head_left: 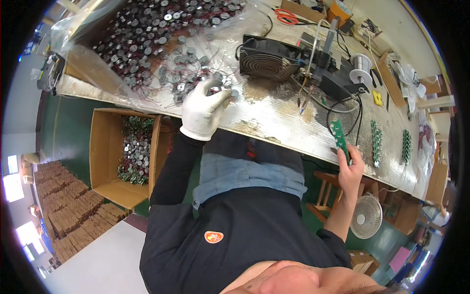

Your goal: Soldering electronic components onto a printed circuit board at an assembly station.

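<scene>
My left hand point(202, 110), in a white glove, is at the near edge of a heap of small round metal motors point(188, 61) with thin dark red wires. Its thumb and fingers are curled together in a pinch on one small motor point(234, 92), which shows at the fingertips; the glove hides part of the grip. On the right, my bare right hand point(350, 169) grips the lower end of a green circuit board strip point(338, 133) between thumb and fingers. That board is held tilted over the table's front edge.
A black fan point(268, 59) stands beside a soldering stand point(320, 73) with a solder wire spool point(361, 68). More green board strips point(376, 143) lie at the right. Orange-handled scissors point(286, 16) rest at the back. Below left, a cardboard box point(105, 152) holds wired parts.
</scene>
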Tool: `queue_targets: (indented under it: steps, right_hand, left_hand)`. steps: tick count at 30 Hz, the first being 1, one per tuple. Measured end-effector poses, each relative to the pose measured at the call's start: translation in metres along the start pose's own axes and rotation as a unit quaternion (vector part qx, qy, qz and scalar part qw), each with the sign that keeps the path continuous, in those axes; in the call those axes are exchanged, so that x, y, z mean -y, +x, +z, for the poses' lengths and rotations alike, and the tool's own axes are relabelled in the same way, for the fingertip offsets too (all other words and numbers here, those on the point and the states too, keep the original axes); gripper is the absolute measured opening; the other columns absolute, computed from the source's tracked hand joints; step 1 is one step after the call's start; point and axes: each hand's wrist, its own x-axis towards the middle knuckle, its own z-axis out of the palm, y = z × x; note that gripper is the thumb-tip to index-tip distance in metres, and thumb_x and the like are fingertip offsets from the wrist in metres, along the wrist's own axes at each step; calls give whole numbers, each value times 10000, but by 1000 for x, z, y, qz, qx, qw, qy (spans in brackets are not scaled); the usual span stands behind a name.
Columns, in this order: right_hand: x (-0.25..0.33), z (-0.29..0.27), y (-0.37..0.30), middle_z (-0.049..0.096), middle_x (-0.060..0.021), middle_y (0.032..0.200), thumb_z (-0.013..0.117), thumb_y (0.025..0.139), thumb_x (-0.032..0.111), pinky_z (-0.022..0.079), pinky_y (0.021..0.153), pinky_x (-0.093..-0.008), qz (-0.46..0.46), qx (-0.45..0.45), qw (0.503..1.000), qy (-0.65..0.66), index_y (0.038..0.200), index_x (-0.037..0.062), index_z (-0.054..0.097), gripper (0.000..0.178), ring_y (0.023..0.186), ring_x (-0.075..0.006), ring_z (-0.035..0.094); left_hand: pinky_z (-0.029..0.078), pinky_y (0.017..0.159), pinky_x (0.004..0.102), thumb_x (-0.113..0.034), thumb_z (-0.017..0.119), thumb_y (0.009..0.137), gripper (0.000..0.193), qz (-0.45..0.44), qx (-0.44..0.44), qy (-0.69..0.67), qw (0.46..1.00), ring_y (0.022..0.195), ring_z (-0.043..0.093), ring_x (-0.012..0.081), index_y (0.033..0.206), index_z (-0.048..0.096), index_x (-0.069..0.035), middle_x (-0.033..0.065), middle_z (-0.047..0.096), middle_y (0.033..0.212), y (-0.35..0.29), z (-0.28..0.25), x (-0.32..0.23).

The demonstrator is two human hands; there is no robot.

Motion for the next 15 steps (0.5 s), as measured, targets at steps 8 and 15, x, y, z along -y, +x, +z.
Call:
queue_targets:
  steps: [8, 15]
  right_hand:
    - [13, 5, 15, 591, -116, 824, 713, 779, 137, 440, 671, -337, 35, 47, 994, -90, 1013, -6, 614, 292, 726, -252, 548]
    - [23, 12, 44, 582, -123, 833, 690, 775, 105, 452, 643, -358, -22, 61, 997, -51, 983, 0, 622, 243, 755, -273, 577]
  left_hand:
    - [513, 632, 317, -31, 685, 761, 137, -41, 39, -105, 993, 700, 652, 248, 895, 658, -17, 115, 668, 915, -3, 12, -20]
    - [481, 613, 229, -37, 620, 870, 103, -298, 122, -366, 873, 672, 606, 91, 929, 644, 44, 63, 643, 775, -9, 21, -65]
